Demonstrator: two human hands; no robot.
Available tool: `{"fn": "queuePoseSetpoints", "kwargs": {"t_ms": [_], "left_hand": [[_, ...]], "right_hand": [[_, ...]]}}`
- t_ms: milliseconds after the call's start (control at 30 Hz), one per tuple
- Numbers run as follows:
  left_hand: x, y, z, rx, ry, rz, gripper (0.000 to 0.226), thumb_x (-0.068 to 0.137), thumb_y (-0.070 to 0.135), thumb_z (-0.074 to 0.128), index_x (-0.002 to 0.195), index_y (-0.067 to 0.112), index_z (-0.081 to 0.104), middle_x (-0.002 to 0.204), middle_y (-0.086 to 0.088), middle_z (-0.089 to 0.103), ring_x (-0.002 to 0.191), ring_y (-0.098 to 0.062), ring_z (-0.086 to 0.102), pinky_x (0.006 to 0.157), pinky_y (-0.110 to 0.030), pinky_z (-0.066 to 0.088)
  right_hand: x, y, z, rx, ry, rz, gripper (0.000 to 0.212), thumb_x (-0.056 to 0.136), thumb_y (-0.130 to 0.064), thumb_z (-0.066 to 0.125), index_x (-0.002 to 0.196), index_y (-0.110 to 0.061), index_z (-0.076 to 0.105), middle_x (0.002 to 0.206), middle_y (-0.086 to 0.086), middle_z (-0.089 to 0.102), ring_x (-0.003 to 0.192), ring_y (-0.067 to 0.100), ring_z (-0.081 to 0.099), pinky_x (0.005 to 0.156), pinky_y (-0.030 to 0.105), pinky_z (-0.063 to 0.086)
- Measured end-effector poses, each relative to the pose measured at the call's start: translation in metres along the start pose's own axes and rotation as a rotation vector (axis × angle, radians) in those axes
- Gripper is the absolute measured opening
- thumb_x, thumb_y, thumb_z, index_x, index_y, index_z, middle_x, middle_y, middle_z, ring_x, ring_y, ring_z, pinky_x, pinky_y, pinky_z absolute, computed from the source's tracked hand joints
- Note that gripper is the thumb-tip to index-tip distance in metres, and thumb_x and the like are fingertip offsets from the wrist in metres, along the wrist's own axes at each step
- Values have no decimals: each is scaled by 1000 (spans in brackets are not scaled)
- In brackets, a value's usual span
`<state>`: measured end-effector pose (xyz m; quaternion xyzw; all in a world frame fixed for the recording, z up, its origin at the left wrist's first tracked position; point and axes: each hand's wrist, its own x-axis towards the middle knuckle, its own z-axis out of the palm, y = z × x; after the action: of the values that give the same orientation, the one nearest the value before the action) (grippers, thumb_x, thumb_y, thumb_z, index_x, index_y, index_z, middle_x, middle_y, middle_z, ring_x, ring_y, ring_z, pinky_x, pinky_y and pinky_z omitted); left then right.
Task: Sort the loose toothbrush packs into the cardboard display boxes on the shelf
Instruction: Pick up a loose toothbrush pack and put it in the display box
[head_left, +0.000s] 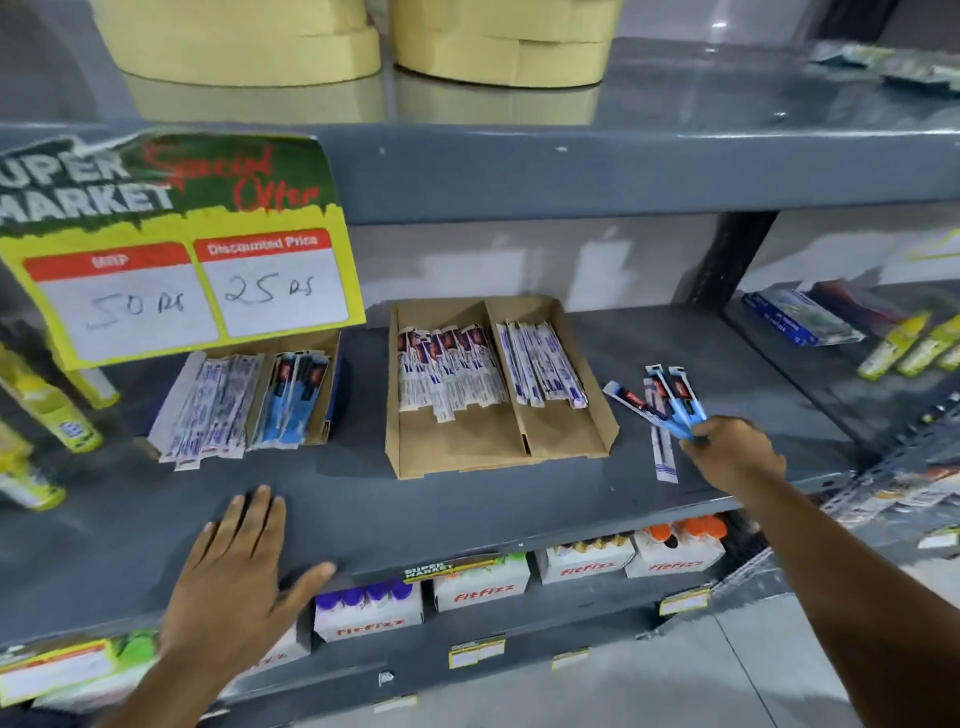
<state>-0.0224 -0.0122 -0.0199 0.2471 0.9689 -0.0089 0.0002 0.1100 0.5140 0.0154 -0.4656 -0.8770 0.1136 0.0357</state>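
Two cardboard display boxes stand on the grey shelf (467, 499). The middle box (467, 447) has two compartments, each part-filled with toothbrush packs. The left box (322, 415), partly behind a price sign, also holds packs. To the right of the middle box, my right hand (732, 452) grips a fan of blue toothbrush packs (670, 400) by their lower ends. One white pack (664, 457) lies flat on the shelf under them. My left hand (239, 577) rests flat on the shelf's front edge, fingers spread, holding nothing.
A yellow "Special Offer" price sign (182, 249) hangs over the left box. Yellow bottles (47, 410) stand at the far left. Boxed goods (800, 317) and yellow packs (909, 343) fill the shelf to the right. "Fitfizz" cartons (478, 582) line the shelf below.
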Motion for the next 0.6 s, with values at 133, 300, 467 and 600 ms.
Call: {"fn": "queuePoseSetpoints", "kwargs": {"t_ms": [133, 300, 467, 600], "left_hand": [[0, 0, -1, -5, -13, 0, 102, 82, 80, 12, 141, 1, 40, 150, -20, 38, 137, -39, 34, 108, -56, 32], [-1, 4, -2, -11, 5, -21, 102, 82, 80, 10, 144, 4, 34, 153, -16, 33, 141, -35, 28, 112, -53, 28], [-2, 4, -1, -6, 8, -34, 103, 80, 81, 4, 149, 7, 23, 158, -12, 22, 145, -31, 17, 115, -49, 19], [-1, 4, -1, -7, -5, -46, 105, 78, 82, -1, 151, 9, 17, 160, -10, 15, 147, -28, 10, 117, -47, 14]], "right_hand": [[-3, -3, -9, 153, -30, 19, 18, 79, -36, 68, 90, -22, 68, 100, 12, 66, 81, 32, 56, 74, 36, 48], [-14, -5, -28, 649, 6, 39, 13, 77, -23, 76, 83, -13, 70, 77, 6, 71, 62, 19, 60, 55, 25, 44], [-51, -10, -62, 976, -203, -180, 21, 80, -29, 75, 97, -17, 75, 81, 3, 67, 70, 14, 57, 63, 29, 47], [-85, -25, -90, 914, -473, -473, 34, 72, -41, 73, 102, -25, 76, 63, -12, 60, 56, 4, 44, 51, 15, 39]]}}
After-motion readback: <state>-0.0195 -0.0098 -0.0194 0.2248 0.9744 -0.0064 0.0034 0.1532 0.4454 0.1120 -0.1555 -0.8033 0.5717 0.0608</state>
